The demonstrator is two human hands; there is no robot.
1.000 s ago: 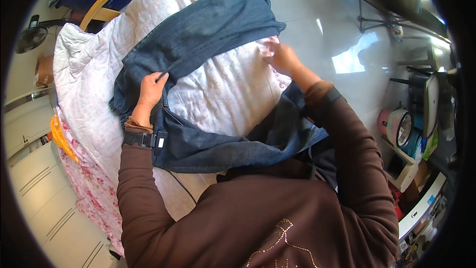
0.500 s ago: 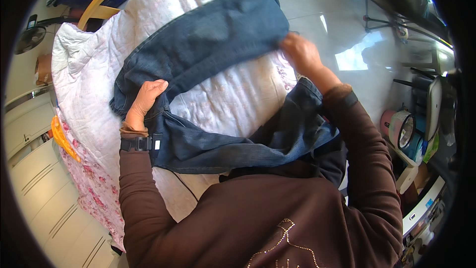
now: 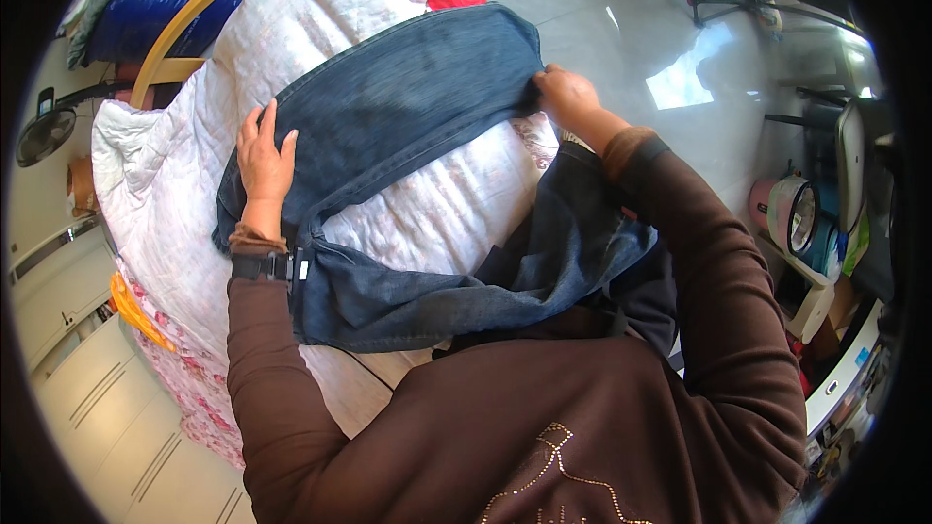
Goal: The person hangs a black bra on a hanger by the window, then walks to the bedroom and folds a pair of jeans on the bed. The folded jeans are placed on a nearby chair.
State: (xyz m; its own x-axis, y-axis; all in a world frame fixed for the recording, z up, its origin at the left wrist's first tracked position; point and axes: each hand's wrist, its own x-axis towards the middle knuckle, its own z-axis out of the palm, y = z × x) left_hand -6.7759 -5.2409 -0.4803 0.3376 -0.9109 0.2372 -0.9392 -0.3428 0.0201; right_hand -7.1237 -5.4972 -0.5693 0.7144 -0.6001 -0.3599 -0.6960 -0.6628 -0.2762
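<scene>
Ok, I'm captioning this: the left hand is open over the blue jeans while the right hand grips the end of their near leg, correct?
Wrong leg: the head view shows the right hand gripping the end of the far leg of the blue jeans, not the near one. The left hand is open over them.

To be noticed at upper left: blue bundle (image 3: 146,24), partly behind curved wooden frame (image 3: 177,69). Lower left: white drawers (image 3: 112,403), orange cloth (image 3: 139,313) (quite bright).
</scene>
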